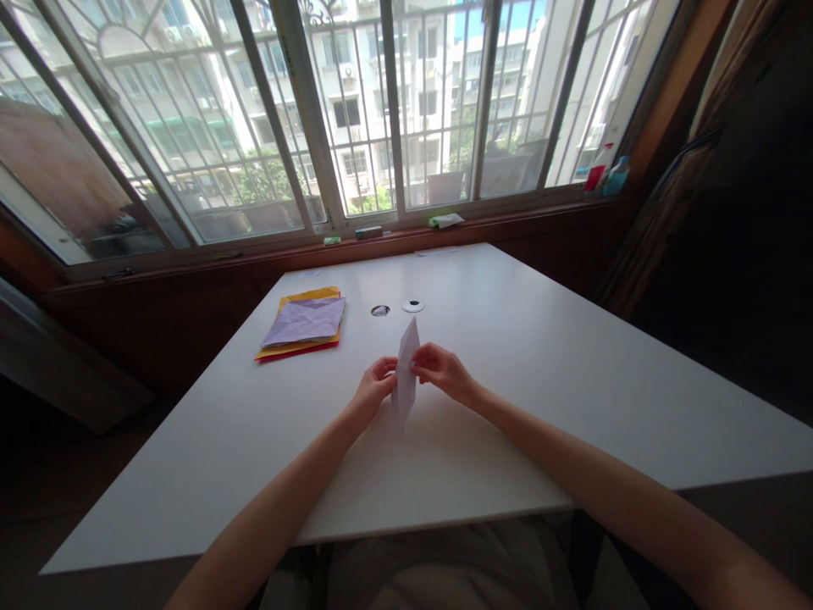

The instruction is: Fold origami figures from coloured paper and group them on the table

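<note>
Between my two hands a folded piece of pale lilac paper (407, 373) stands on edge, a little above the white table or touching it; I cannot tell which. My left hand (376, 385) grips it from the left side, fingers curled against the paper. From the right, my right hand (445, 371) pinches the paper near its middle with thumb and fingertips. To the left lies a stack of coloured paper, with a creased lilac sheet (305, 320) on top and yellow paper (318, 294) and red edges showing beneath.
The white table (508, 339) has two round holes (380, 311) beyond my hands, one partly covered. Small packets, such as a green and white one (446, 220), lie on the window sill. A red bottle (595, 174) and a blue bottle (616, 176) stand at its right end.
</note>
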`<move>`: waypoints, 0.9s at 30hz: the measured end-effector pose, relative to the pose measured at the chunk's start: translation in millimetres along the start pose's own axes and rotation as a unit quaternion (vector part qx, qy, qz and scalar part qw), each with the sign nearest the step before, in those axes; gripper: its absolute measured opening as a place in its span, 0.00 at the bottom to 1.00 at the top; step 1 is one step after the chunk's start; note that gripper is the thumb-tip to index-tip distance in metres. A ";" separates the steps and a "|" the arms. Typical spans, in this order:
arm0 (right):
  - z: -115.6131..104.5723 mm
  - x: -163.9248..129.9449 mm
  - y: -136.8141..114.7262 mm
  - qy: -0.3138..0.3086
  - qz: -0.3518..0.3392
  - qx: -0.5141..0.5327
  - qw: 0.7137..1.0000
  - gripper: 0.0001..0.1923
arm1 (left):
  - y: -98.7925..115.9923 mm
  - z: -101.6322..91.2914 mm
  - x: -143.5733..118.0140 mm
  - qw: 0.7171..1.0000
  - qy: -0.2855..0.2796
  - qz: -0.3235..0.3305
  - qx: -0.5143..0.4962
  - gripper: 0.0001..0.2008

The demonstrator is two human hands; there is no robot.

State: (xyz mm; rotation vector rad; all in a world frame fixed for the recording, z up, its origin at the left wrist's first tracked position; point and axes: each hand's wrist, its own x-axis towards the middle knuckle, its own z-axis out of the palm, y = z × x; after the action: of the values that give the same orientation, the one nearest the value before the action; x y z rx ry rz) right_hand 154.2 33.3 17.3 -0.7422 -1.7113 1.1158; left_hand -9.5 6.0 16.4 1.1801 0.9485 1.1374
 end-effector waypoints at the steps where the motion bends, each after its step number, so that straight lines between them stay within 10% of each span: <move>1: 0.3 0.2 0.4 -0.002 0.002 0.010 1.000 0.13 | -0.2 0.2 -0.2 1.000 -0.005 0.001 0.000 0.17; 27: -2.7 -0.5 -13.2 -0.106 0.036 0.008 0.994 0.16 | -2.5 1.7 -0.3 0.990 0.028 0.079 0.115 0.13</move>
State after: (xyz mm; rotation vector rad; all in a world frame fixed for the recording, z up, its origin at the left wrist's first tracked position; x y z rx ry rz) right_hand 156.8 28.5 29.6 -0.7010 -1.8627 1.2949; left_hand -7.5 5.3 14.2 1.4367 1.0664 1.2143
